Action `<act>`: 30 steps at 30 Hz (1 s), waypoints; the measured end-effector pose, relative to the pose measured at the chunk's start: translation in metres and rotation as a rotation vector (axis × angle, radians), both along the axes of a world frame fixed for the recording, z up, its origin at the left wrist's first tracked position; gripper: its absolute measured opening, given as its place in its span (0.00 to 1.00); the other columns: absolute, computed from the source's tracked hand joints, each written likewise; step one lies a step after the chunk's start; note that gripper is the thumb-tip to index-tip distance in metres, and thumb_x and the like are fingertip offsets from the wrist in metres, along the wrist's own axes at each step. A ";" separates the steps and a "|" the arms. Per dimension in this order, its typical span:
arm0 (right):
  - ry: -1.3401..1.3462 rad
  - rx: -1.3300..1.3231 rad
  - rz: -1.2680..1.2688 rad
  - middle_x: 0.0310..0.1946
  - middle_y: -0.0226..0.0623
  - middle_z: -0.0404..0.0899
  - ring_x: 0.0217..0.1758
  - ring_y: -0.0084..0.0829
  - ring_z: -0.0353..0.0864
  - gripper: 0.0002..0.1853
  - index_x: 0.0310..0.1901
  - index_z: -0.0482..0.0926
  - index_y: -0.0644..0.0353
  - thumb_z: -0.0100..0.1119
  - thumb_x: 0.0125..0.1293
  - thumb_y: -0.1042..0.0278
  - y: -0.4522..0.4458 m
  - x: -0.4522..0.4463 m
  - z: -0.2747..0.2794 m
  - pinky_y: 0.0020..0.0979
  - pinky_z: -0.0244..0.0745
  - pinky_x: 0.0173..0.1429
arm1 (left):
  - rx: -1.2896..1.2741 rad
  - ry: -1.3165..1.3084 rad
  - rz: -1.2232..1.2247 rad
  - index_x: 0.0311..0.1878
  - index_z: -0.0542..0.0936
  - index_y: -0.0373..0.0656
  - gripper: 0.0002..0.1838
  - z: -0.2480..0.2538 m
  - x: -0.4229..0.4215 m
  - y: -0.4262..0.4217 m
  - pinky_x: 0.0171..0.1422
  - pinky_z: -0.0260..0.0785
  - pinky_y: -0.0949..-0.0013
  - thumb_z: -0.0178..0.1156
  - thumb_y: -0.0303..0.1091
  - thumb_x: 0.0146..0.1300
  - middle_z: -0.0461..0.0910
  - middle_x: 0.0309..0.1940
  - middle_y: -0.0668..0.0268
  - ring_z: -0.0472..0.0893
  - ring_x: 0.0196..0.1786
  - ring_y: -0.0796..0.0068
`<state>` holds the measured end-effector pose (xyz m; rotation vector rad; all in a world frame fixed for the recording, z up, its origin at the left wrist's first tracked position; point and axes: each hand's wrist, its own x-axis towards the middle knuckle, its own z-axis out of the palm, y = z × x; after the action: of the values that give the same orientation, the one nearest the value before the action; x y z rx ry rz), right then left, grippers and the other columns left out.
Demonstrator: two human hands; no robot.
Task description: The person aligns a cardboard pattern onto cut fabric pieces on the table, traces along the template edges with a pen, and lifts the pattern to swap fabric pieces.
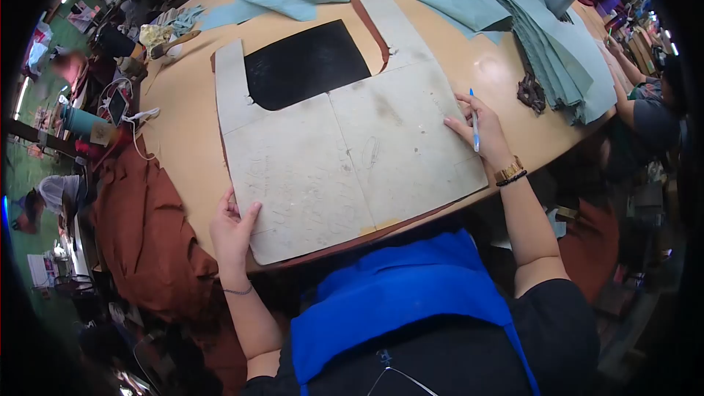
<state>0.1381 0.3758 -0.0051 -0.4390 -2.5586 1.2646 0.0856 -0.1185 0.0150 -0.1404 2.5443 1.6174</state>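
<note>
A large pale board template (293, 169) with a U-shaped cutout lies on the table. Reddish-brown material (372, 29) shows along its edges beneath it. Inside the cutout is a black piece (308, 66). My left hand (233, 231) grips the template's left edge near the lower corner, thumb on top and fingers at the side. At the right edge, my right hand (480, 128) holds a blue and white pen (474, 121) while its thumb and fingers touch the template.
Light blue-green cloth (293, 0) spreads across the table's far side, with a thick stack (550, 66) at the right. Near it lies a dark metal object (531, 94). A brush (174, 44) lies at the far left. Brown cloth (143, 227) hangs off the left side. Other people sit around.
</note>
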 end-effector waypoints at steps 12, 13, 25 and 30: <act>-0.007 0.218 0.028 0.25 0.29 0.70 0.30 0.21 0.70 0.27 0.56 0.80 0.60 0.77 0.55 0.61 -0.008 -0.006 0.017 0.26 0.69 0.37 | -0.220 -0.004 -0.026 0.67 0.71 0.33 0.34 -0.002 -0.004 -0.004 0.36 0.67 0.79 0.72 0.29 0.57 0.71 0.29 0.74 0.71 0.30 0.86; -0.012 0.282 0.037 0.25 0.29 0.71 0.30 0.21 0.71 0.27 0.55 0.80 0.60 0.77 0.55 0.61 -0.007 -0.007 0.019 0.26 0.70 0.37 | -0.311 -0.026 -0.029 0.66 0.72 0.34 0.34 0.004 -0.004 -0.002 0.35 0.66 0.79 0.73 0.31 0.57 0.71 0.29 0.74 0.70 0.30 0.85; -0.087 -0.093 0.020 0.27 0.27 0.82 0.32 0.18 0.79 0.19 0.51 0.81 0.62 0.72 0.59 0.67 0.020 -0.002 0.008 0.25 0.76 0.42 | -0.164 0.035 -0.074 0.63 0.76 0.35 0.27 -0.020 -0.018 -0.032 0.30 0.59 0.83 0.70 0.29 0.61 0.67 0.24 0.78 0.66 0.25 0.90; -0.039 -0.130 0.022 0.27 0.27 0.82 0.32 0.17 0.79 0.19 0.51 0.81 0.62 0.72 0.59 0.68 0.022 -0.002 -0.004 0.23 0.76 0.41 | -0.149 0.041 -0.075 0.64 0.75 0.35 0.27 -0.024 -0.019 -0.037 0.29 0.56 0.84 0.69 0.30 0.62 0.67 0.25 0.79 0.65 0.25 0.91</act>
<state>0.1361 0.3974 -0.0086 -0.4665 -2.5289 1.4493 0.0666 -0.1551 -0.0087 -0.0253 2.6656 1.4193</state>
